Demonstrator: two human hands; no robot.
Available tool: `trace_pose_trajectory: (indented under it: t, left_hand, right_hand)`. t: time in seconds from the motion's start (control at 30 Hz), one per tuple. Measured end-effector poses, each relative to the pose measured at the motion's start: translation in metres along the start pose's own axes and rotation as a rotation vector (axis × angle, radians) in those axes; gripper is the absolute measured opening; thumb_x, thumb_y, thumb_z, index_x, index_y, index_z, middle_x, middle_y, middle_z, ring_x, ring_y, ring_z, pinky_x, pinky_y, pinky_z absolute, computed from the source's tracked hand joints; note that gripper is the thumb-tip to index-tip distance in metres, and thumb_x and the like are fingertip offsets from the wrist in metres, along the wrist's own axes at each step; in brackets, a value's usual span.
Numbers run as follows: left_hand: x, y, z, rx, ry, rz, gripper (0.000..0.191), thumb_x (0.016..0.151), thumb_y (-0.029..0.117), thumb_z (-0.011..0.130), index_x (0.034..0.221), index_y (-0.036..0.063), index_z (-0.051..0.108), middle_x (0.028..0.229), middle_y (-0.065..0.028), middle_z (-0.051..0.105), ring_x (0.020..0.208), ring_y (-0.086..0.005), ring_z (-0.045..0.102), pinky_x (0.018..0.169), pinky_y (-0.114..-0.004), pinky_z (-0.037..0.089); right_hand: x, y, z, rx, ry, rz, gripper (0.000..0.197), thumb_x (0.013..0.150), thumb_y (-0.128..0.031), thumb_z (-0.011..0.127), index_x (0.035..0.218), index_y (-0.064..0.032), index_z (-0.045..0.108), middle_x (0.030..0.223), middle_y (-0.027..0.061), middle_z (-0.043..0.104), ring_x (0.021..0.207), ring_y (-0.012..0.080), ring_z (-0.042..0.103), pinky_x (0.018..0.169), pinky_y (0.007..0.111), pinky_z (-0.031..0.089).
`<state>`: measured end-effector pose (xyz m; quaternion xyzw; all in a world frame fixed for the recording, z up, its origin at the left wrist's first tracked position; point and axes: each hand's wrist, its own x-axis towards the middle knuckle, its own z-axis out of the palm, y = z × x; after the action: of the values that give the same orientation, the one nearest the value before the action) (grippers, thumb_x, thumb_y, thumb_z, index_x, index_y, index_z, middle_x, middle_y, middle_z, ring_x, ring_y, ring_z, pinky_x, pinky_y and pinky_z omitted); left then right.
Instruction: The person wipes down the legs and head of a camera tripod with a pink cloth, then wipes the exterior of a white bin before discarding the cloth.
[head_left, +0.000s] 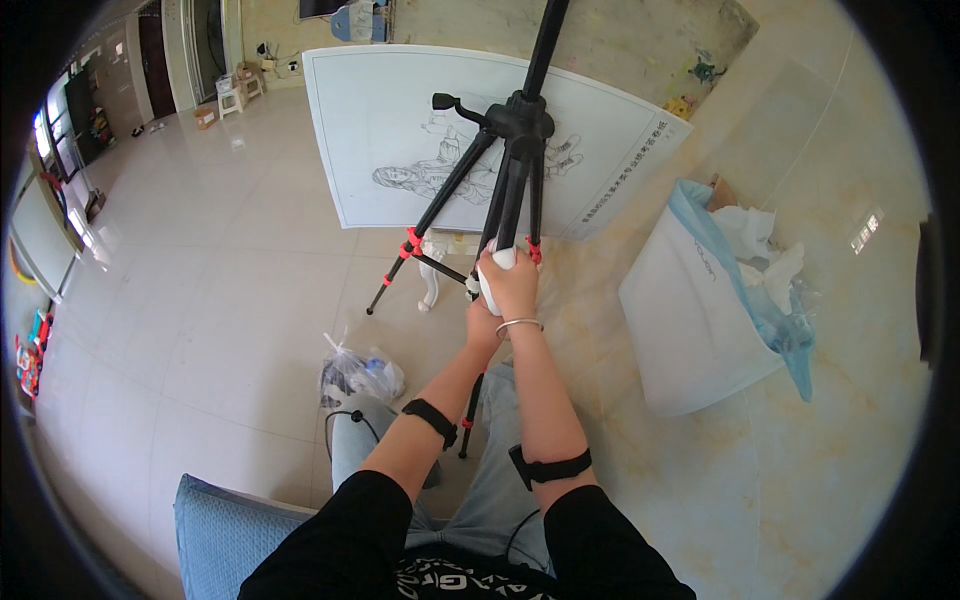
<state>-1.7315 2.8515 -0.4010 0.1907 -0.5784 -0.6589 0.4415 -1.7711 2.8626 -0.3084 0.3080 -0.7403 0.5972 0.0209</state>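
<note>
A black tripod (520, 127) with red leg clamps stands upright before me. Both my hands are at one of its legs, around a smooth white rounded object (491, 281) whose kind I cannot tell. My right hand (516, 283), with a silver bangle at the wrist, lies over the object's upper right side. My left hand (484, 322) is lower and to the left, at the object's bottom end, its fingers mostly hidden. Behind the tripod is a large white sheet (360, 112) bearing a line drawing of figures and printed writing.
A white bin (690, 322) with a blue liner and crumpled paper stands at the right. A tied clear plastic bag (367, 375) lies on the tiled floor at the left. A blue cushioned seat (232, 532) is beneath me. White stools (230, 97) and a cardboard box (205, 118) are farther back.
</note>
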Motion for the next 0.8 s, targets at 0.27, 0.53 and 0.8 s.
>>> trace_pose_trajectory:
  t: [0.27, 0.53, 0.8]
  left_hand:
    - [-0.015, -0.012, -0.003, -0.017, -0.027, -0.112, 0.027, 0.069, 0.015, 0.076, 0.086, -0.0014, 0.064, 0.079, -0.006, 0.067, 0.072, -0.0108, 0.061, 0.063, -0.029, 0.048]
    - [-0.026, -0.036, -0.012, -0.086, -0.02, -0.195, 0.02, 0.074, 0.011, 0.069, 0.088, -0.0033, 0.064, 0.08, -0.0076, 0.066, 0.074, -0.0131, 0.062, 0.061, -0.03, 0.048]
    - [-0.021, -0.064, -0.016, 0.045, -0.059, -0.222, 0.024, 0.076, 0.015, 0.067, 0.092, -0.0025, 0.064, 0.081, -0.01, 0.067, 0.076, -0.0143, 0.063, 0.064, -0.032, 0.049]
  right_hand:
    - [-0.019, 0.019, -0.001, 0.002, 0.0, 0.084, 0.033, 0.074, -0.031, 0.067, 0.078, 0.0016, 0.06, 0.075, 0.02, 0.062, 0.07, 0.0351, 0.061, 0.065, 0.041, 0.047]
    - [-0.036, 0.041, 0.007, 0.004, -0.015, 0.075, 0.03, 0.071, -0.027, 0.069, 0.079, 0.0001, 0.059, 0.076, 0.0189, 0.061, 0.072, 0.0357, 0.06, 0.066, 0.042, 0.047]
    - [-0.041, 0.052, 0.008, -0.029, 0.033, 0.008, 0.031, 0.067, -0.024, 0.07, 0.083, 0.0005, 0.058, 0.08, 0.0189, 0.06, 0.075, 0.0367, 0.06, 0.068, 0.043, 0.047]
